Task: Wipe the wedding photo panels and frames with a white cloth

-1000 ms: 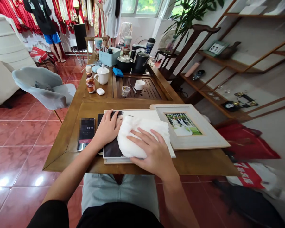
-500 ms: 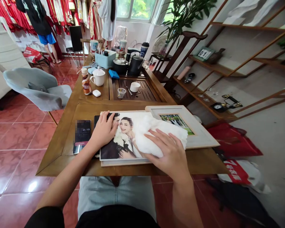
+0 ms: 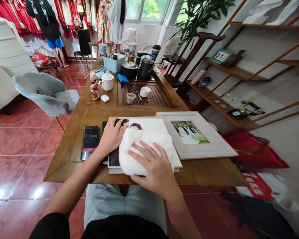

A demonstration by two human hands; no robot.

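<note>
A large photo panel (image 3: 149,122) of a couple lies at the table's front edge, on top of another light-edged board. My left hand (image 3: 112,136) rests on its upper left corner with the fingers out flat. A fluffy white cloth (image 3: 129,146) covers most of the picture. My right hand (image 3: 151,162) holds the cloth down from above, fingers spread over it and the thumb at its lower edge. To the right, a white-framed photo (image 3: 169,132) of two people outdoors lies partly beside and behind the panel.
A phone (image 3: 90,142) lies left of the panel. Beyond are a drink bottle (image 3: 94,87), a lidded white mug (image 3: 106,81), a small plastic cup (image 3: 131,98) and a tea tray (image 3: 159,96). A grey chair (image 3: 45,89) stands left, wooden shelves (image 3: 236,71) right. Two people stand far back.
My right hand has slid the white cloth leftward across the panel, covering the pictured faces and uncovering the framed photo. My left hand stays in place. The whole view has shifted slightly.
</note>
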